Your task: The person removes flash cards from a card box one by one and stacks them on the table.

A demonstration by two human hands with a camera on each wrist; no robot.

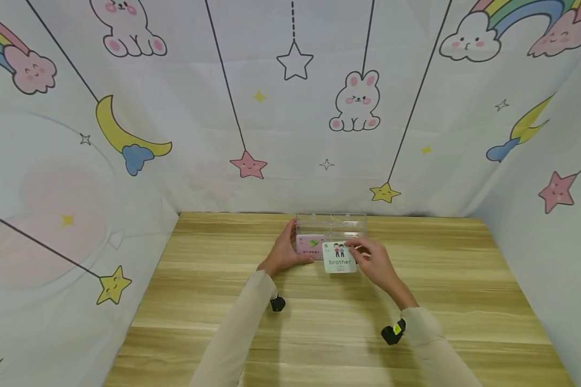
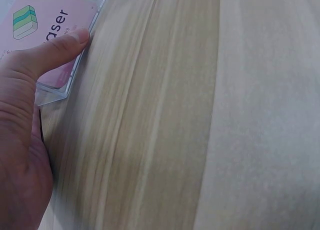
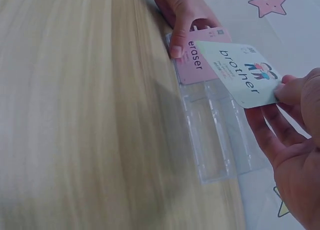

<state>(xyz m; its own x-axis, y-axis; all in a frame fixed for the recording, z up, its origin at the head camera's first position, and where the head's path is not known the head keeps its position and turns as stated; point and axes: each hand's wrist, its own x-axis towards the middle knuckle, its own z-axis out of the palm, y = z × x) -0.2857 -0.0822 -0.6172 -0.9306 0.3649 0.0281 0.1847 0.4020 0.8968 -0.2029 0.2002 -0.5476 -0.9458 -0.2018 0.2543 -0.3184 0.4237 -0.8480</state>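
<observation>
A clear plastic card holder (image 1: 353,221) with several compartments stands at the back of the table. In its left front compartment is a pink card (image 1: 306,246) that reads "eraser". My left hand (image 1: 284,253) grips the holder's left end; in the left wrist view its thumb (image 2: 65,47) lies across the front, over part of the pink card. Between thumb and fingers, my right hand (image 1: 376,264) pinches the right edge of a pale green "brother" card (image 1: 336,264). That card is tilted in front of the holder and overlaps the pink card in the right wrist view.
The wood-grain table (image 1: 213,312) runs back to a white printed curtain (image 1: 281,123), with the holder close against it. More curtain stands at the left and right sides. Each wrist carries a small black camera, the right one (image 1: 391,335) low over the table.
</observation>
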